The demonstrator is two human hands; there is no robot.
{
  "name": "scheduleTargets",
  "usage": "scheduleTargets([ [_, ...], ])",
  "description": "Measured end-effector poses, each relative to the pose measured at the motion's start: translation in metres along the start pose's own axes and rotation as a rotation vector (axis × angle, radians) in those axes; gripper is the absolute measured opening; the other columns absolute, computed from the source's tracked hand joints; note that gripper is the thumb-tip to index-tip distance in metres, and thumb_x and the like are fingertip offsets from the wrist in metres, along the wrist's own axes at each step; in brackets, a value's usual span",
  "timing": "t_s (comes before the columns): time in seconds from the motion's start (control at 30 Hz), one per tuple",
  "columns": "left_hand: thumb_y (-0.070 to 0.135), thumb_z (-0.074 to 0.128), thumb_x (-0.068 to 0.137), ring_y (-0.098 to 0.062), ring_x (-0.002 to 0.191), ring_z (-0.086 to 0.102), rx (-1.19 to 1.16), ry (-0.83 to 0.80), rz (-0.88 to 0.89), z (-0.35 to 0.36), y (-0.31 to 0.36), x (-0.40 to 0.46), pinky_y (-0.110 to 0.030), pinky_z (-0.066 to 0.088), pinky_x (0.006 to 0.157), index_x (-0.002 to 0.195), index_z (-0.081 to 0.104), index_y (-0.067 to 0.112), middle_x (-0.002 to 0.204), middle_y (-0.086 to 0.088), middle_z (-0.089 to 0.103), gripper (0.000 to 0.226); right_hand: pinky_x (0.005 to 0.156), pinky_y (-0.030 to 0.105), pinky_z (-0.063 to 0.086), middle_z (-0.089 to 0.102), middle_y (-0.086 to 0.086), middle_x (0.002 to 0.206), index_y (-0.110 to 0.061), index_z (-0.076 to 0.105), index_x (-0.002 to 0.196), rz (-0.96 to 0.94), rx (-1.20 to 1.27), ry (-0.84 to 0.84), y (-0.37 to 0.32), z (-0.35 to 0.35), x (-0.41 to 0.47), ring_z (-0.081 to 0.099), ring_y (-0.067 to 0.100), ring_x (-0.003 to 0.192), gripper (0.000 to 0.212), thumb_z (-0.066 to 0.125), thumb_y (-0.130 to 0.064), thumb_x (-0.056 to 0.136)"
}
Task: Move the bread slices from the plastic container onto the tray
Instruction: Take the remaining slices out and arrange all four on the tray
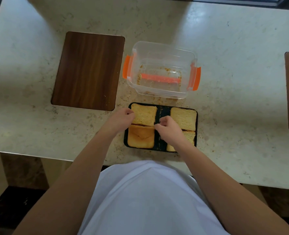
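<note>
From your head camera, four bread slices (144, 114) lie on the dark tray (160, 146) at frame centre; the plastic container (162, 70) above holds only crumbs. Your left hand (122, 118) and right hand (169, 129) pinch the upper-left slice's edges. It looks light, soft and crumbly, so grip the crusts gently. The speckled countertop (225, 39) has a wooden board (89, 70) upper left.
</note>
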State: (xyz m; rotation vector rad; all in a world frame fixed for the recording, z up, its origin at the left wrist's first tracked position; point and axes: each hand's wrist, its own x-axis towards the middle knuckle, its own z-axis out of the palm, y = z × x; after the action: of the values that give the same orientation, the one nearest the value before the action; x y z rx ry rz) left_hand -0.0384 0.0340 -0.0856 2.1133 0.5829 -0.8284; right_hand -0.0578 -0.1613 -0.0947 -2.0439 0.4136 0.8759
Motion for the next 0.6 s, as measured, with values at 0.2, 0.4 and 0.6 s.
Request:
scheduleTargets([
  [0.2,0.029,0.047,0.102,-0.005,0.090,0.060,0.003,-0.021,0.194,0.027,0.037,-0.010,-0.025,0.048,0.072,0.130,0.063,0.026,0.118,0.004,0.062,0.033,0.108,0.046,0.043,0.051,0.004,0.147,-0.014,0.045,0.149,-0.003,-0.120,0.281,0.043,-0.050,-0.006,0.042,0.026,0.140,0.055,0.058,-0.020,0.095],
  [0.4,0.023,0.051,0.100,-0.016,0.099,0.063,-0.149,-0.230,0.058,0.075,0.074,-0.007,-0.040,0.057,0.093,0.147,0.047,0.024,0.098,0.009,0.057,0.047,0.113,0.046,0.039,0.047,0.008,0.152,-0.013,0.043,0.151,0.018,-0.102,0.295,0.055,-0.064,-0.006,0.039,0.027,0.142,0.060,0.058,-0.020,0.093],
  [0.6,0.022,0.050,0.099,-0.017,0.101,0.061,-0.183,-0.242,-0.021,0.101,0.089,-0.008,-0.041,0.056,0.095,0.152,0.038,0.027,0.111,0.006,0.058,0.054,0.108,0.045,0.043,0.047,0.011,0.148,-0.011,0.046,0.146,0.051,-0.028,0.313,0.056,-0.064,-0.002,0.046,0.027,0.135,0.059,0.061,-0.022,0.091],
])
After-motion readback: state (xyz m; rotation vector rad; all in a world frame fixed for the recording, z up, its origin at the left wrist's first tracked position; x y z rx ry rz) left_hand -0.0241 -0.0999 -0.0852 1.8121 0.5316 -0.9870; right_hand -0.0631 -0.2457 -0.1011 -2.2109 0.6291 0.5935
